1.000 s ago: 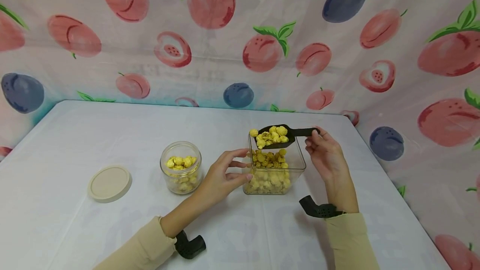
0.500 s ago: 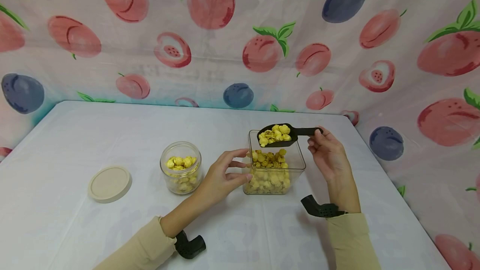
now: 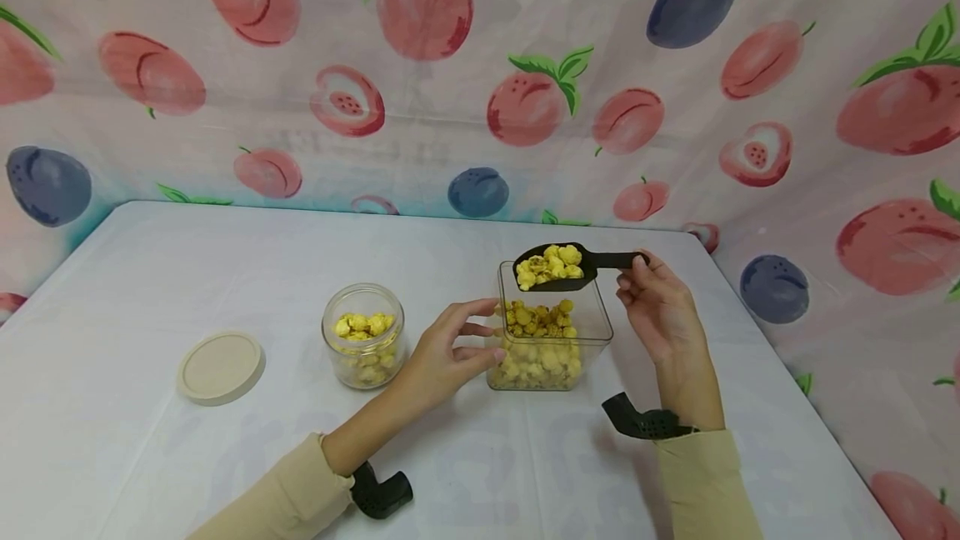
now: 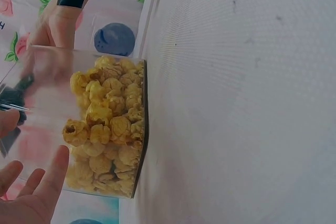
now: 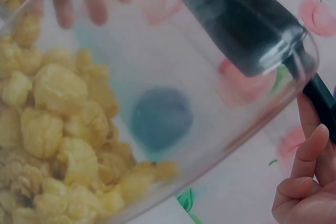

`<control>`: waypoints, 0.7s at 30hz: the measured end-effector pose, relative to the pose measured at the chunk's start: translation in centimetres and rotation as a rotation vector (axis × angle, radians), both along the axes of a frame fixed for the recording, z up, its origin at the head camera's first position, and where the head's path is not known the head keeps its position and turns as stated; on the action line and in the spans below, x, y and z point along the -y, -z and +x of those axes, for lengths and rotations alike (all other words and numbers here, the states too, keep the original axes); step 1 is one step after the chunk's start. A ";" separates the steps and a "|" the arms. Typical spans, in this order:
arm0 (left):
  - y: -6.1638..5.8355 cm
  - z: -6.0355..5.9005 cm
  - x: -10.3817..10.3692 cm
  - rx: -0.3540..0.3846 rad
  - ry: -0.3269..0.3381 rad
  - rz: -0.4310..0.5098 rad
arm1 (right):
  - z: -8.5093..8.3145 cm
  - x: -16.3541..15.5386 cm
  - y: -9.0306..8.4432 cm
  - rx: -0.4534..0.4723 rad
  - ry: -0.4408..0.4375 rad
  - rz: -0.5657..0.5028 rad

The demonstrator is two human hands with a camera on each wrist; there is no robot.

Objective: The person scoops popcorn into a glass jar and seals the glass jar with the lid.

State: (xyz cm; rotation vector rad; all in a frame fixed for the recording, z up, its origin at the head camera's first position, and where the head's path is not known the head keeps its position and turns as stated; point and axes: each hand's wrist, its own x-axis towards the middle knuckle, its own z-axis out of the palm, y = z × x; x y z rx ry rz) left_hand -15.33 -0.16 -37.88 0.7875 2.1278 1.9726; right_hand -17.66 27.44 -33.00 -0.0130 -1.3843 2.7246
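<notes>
My right hand (image 3: 660, 307) pinches the handle end of a black scoop (image 3: 611, 260), which is heaped with yellow popcorn (image 3: 551, 265). The scoop hangs over the back of a clear square container (image 3: 597, 327), its tip pointing left. From the right wrist view, the underside of the scoop (image 5: 247, 24) shows through the container wall. More popcorn (image 4: 105, 114) fills the lower part of this container. My left hand (image 3: 446, 352) has its fingers spread at the container's left side, with thumb and fingertips right at the wall.
A round clear jar (image 3: 363, 336) with popcorn inside stands left of the left hand, without a lid on it. Farther left lies a round beige lid (image 3: 221, 367) on the white table (image 3: 420, 473). A fruit-print cloth (image 3: 435, 90) hangs behind the table.
The scoop has moved slightly right and up with my right hand. A popcorn piece at its tip a second ago no longer shows there. My left hand stays in place.
</notes>
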 end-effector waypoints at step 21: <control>-2.7 0.0 1.4 -0.125 -0.050 0.005 | 1.7 2.4 -2.6 -0.097 -0.036 -0.047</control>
